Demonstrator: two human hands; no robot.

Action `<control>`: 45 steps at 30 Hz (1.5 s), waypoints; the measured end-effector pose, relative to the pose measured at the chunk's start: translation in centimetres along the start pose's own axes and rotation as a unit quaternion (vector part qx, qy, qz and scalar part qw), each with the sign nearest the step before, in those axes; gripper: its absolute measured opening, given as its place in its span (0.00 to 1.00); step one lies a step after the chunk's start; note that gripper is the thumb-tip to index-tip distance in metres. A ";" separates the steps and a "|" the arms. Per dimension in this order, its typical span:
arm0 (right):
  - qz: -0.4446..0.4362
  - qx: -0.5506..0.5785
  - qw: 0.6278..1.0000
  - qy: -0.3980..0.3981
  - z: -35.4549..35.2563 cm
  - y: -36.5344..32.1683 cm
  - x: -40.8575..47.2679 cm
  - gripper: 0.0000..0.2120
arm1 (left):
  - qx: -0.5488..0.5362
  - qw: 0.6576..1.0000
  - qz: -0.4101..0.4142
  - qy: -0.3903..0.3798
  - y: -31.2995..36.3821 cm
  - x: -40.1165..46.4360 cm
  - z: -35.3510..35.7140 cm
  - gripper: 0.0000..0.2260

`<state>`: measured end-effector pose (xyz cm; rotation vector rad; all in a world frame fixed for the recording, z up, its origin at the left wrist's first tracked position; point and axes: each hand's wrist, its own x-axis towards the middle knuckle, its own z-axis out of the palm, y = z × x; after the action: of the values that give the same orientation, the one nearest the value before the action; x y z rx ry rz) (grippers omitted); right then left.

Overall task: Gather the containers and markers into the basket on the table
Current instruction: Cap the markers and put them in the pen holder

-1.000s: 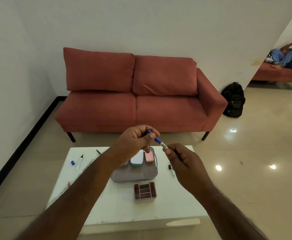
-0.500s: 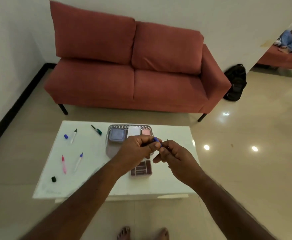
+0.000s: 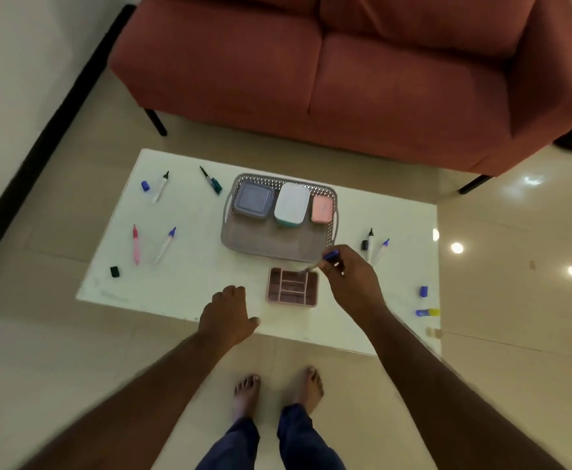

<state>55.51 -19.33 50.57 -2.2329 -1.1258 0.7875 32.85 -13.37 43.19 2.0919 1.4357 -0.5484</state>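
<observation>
A grey basket (image 3: 244,244) stands mid-table and holds a purple container (image 3: 253,200), a white one with a teal base (image 3: 292,203) and a small pink one (image 3: 322,209). My right hand (image 3: 347,276) pinches a blue-capped marker (image 3: 318,262), its tip pointing down into the pink divided organiser (image 3: 293,288) in front of the basket. My left hand (image 3: 227,315) hovers with relaxed fingers over the table's near edge, holding nothing. Loose markers lie left of the basket: a pink one (image 3: 136,244), a blue-tipped one (image 3: 165,245), a green one (image 3: 211,180).
The white table (image 3: 183,283) also carries two markers (image 3: 373,244) to the right, loose caps (image 3: 145,185), and a blue-yellow item (image 3: 427,312) by the right edge. A red sofa (image 3: 345,72) stands behind. My bare feet (image 3: 278,391) stand on the tiled floor.
The view tilted down onto the table. My hands parted: the right lowered the marker to the organiser, and the left let go of it and dropped to the near edge.
</observation>
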 end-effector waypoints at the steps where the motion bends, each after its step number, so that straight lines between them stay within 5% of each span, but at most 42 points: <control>1: -0.010 -0.008 1.000 -0.007 1.4 0.9 1.2 0.06 | 0.032 0.999 -0.011 -0.019 -0.4 1.1 1.7 0.36; 6: -0.033 -0.042 0.997 -0.048 8.1 5.8 6.1 0.07 | 0.042 0.987 -0.097 -0.119 -1.2 7.0 8.7 0.55; 17: -0.070 -0.112 0.986 -0.102 16.1 12.3 11.4 0.11 | 0.044 0.979 -0.126 -0.154 -0.2 16.9 15.5 0.75; 26: -0.109 -0.107 0.984 -0.089 16.4 11.7 11.4 0.11 | 0.022 0.961 -0.162 -0.223 0.1 17.8 15.2 0.76; 45: -0.112 -0.150 0.976 -0.112 16.3 11.7 12.6 0.13 | 0.009 0.962 -0.168 -0.216 0.2 17.7 15.2 0.77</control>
<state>56.63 -12.03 28.13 -2.2374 -1.6692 0.8348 38.81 -10.37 20.87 1.6079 1.5209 -1.0790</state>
